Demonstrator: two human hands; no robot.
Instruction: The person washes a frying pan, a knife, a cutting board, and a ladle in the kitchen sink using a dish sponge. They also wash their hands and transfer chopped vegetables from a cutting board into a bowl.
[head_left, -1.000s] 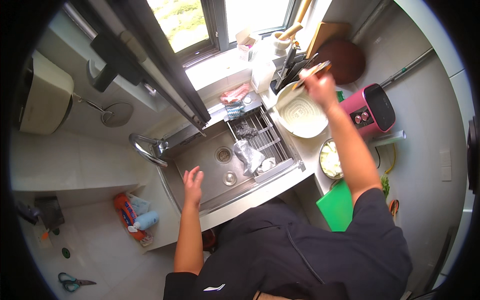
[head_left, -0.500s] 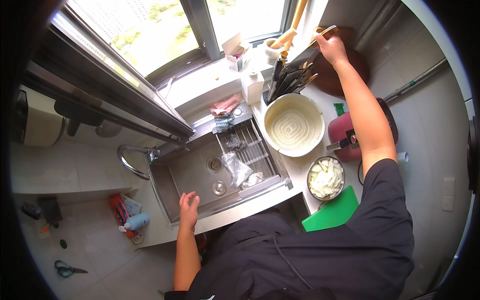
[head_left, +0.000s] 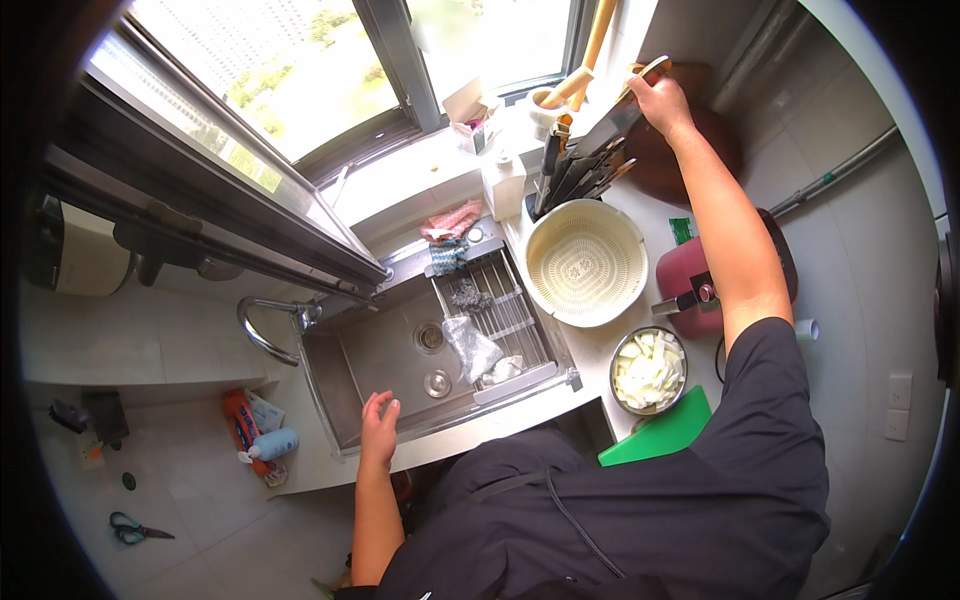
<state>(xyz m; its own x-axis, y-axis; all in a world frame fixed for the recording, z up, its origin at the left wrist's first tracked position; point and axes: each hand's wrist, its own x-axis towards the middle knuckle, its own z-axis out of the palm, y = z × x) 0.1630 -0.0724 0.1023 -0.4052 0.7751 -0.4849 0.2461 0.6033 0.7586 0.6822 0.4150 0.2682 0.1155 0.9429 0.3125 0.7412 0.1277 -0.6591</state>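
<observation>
My right hand [head_left: 662, 103] is stretched out to the far right corner of the counter, shut on a broad-bladed knife [head_left: 607, 128] with a wooden handle. The blade sits at the top of a knife rack [head_left: 572, 178] that holds several dark-handled knives. Just in front of the rack lies a round cream colander [head_left: 585, 262]. My left hand [head_left: 378, 425] rests with fingers apart on the front edge of the steel sink [head_left: 385, 352], holding nothing.
A steel bowl of chopped white vegetable [head_left: 648, 370] stands by a green cutting board [head_left: 660, 432] and a red appliance [head_left: 688, 288]. A dark round board [head_left: 700, 150] leans behind my arm. A drain rack [head_left: 500, 310] spans the sink; the faucet [head_left: 262, 328] is at its left. Scissors [head_left: 130, 528] lie lower left.
My right hand moved from over the colander up to the knife rack with the knife. My left hand slid back from the sink basin to its front edge.
</observation>
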